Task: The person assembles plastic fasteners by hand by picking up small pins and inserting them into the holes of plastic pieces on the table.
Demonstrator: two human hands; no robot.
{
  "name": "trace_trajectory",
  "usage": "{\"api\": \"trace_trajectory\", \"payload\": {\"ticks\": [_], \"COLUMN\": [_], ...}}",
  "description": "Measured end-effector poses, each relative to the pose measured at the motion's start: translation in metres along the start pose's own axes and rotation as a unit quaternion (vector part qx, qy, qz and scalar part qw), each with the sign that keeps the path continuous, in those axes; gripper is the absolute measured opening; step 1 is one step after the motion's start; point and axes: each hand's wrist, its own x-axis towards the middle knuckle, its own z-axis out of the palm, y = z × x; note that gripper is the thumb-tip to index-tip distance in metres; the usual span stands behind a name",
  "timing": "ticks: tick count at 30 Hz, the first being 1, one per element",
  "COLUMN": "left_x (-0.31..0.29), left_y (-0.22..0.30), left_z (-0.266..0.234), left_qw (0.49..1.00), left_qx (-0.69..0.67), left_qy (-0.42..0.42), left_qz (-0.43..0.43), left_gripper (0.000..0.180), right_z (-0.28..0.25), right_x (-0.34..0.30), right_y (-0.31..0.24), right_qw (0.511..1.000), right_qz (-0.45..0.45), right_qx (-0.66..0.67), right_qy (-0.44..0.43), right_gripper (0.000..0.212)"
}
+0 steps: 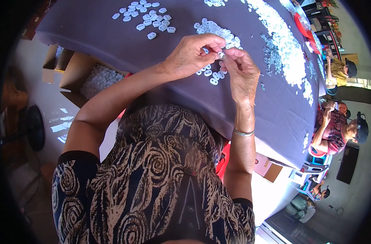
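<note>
My left hand (pixel 189 55) and my right hand (pixel 241 73) meet above the table, fingertips pinched together on a small white plastic piece (pixel 220 54). Fingers cover most of it, so its exact shape is hard to make out. Beneath and behind my hands lies a pile of white oval plastic pieces with holes (pixel 214 29). Some of these ovals (pixel 214 77) are spread just below my fingertips. Farther left, a looser group of similar white pieces (pixel 153 18) rests on the cloth.
A dark purple cloth (pixel 112 44) covers the table. On the right stretch a long heap of white parts (pixel 289 53) and a scatter of small grey parts (pixel 271 55). An open cardboard box (pixel 73 71) of translucent pieces stands at lower left. Several people (pixel 335 126) sit beyond the right edge.
</note>
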Motion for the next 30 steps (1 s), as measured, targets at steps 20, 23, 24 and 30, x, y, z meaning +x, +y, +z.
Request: {"api": "trace_trajectory", "payload": {"ticks": [20,23,24,30], "left_x": [0.003,0.004,0.004,0.005], "left_y": [-0.001,-0.001,-0.001,0.002], "left_z": [-0.010,-0.009,-0.010,-0.009], "left_qw": [0.987,0.984,0.983,0.979], "left_qx": [-0.120,-0.132,-0.136,-0.158], "left_qy": [-0.048,-0.050,-0.046,-0.029], "left_qz": [-0.091,-0.110,-0.111,-0.124], "left_gripper": [0.022,0.022,0.022,0.019], "right_z": [0.008,0.009,0.010,0.009], "right_x": [-0.003,-0.004,-0.004,-0.004], "right_y": [0.005,0.009,0.008,0.005], "right_qw": [0.999,0.998,0.998,1.000], "right_qz": [-0.031,-0.034,-0.034,-0.025], "right_qx": [-0.043,-0.048,-0.047,-0.010], "right_qy": [-0.002,-0.005,-0.005,-0.005], "right_gripper": [0.008,0.006,0.006,0.009]}}
